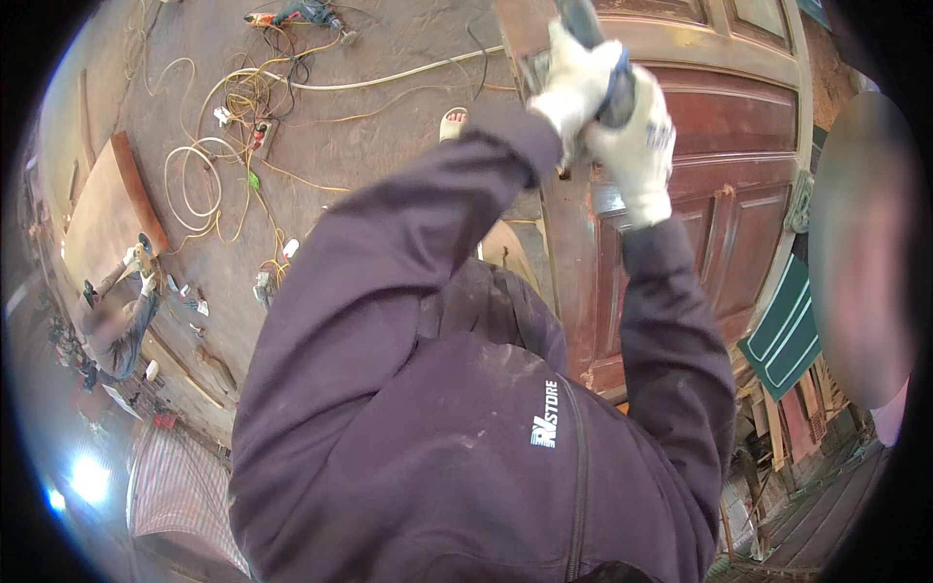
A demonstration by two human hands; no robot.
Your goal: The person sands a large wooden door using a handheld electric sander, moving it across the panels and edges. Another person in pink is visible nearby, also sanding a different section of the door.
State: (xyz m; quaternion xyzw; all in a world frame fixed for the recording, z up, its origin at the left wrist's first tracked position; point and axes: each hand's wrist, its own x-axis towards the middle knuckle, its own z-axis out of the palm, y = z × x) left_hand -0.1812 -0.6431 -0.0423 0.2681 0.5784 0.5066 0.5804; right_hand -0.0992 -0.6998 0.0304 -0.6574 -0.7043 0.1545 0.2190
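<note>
Both my hands wear white work gloves and are closed around a dark handheld power tool (581,19), whose exact kind I cannot make out. My left hand (575,83) grips it further forward. Close beside it, my right hand (639,146) wraps the rear part, near a blue band. The tool is over the left edge of a reddish-brown panelled wooden door (724,112), which lies in front of me and to the right. My hands hide most of the tool's underside, so its contact with the wood cannot be seen.
Tangled cords and a pale hose (199,185) spread over the floor at left, with another power tool (306,14) beyond. A person (117,330) works at a curved wooden panel (107,209) far left. Green slatted pieces (782,325) stand right of the door.
</note>
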